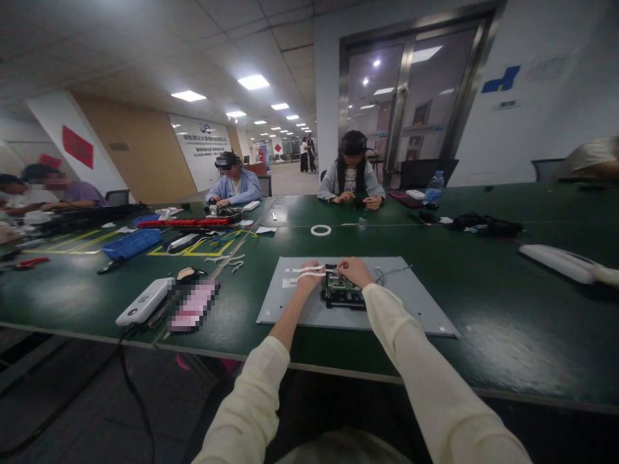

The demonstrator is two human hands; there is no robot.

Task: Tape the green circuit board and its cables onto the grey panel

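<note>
A dark circuit board (342, 291) lies on a grey metal plate (416, 303) on the green table in front of me. My left hand (310, 274) rests at the board's left edge, fingers curled by white strips of tape (302, 269). At the board's far edge is my right hand (354, 269), fingers bent and pinched on something small I cannot make out. A thin wire (387, 274) lies just right of it.
A white tape roll (320, 230) lies beyond the plate. To the left lie a white power bank (144, 301), a blue tray (131, 243) and tools. Across the table sit two people (351, 177), with a water bottle (434, 188). A white device (561, 263) lies right.
</note>
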